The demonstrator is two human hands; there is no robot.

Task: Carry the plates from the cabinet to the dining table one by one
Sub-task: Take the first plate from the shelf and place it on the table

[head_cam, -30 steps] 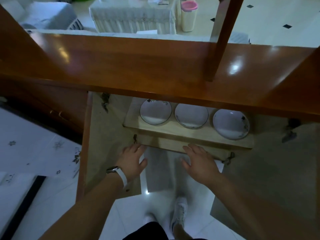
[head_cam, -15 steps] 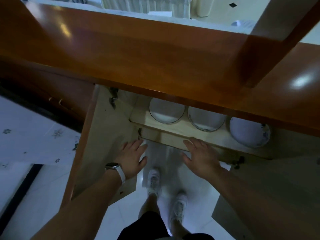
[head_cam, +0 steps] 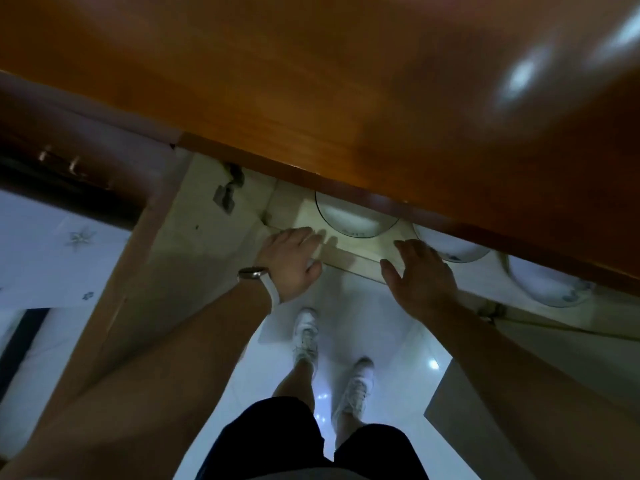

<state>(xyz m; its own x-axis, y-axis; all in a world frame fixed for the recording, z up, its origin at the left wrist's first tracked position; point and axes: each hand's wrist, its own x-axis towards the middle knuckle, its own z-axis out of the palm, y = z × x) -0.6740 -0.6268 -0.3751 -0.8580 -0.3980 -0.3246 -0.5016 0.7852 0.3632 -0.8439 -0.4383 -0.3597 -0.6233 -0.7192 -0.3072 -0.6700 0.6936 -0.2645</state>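
Three plates sit on the cabinet shelf, my left hand and right hand are spread flat, holding nothing, so I should take just the left plate by its rim.

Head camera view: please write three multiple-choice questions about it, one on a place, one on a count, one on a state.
1. Where do the plates lie?
A. in a sink
B. on the cabinet shelf
C. on a chair

2. How many plates show?
A. one
B. two
C. three

3. How are the left hand and the right hand?
A. open, holding nothing
B. each gripping a plate
C. curled into fists

Answers: 1 B, they sit on the pale shelf; 2 C, three white rims show in a row; 3 A, the fingers are straight at the shelf's front edge.
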